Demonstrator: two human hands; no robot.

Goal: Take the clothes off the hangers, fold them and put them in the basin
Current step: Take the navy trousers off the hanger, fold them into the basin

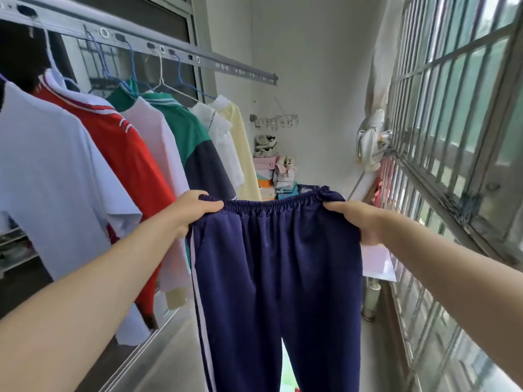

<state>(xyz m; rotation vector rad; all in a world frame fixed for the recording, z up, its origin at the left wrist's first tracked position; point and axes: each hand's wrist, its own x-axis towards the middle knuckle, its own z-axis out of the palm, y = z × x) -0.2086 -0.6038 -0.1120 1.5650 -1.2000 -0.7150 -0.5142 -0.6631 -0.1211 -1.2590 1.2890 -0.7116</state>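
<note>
Navy trousers (277,264) off the hanger, held up mid-air by the waistband. Left hand (195,209) and right hand (356,219) each pinched shut on a waistband end. Folding next: bring legs together, seams matched, cloth taut. Basin not in view.

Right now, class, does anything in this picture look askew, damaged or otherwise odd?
Nothing stands out. The navy track trousers hang level from their waistband, gripped by the left hand and the right hand. The shirts hang in an orderly row on the drying rail.
</note>
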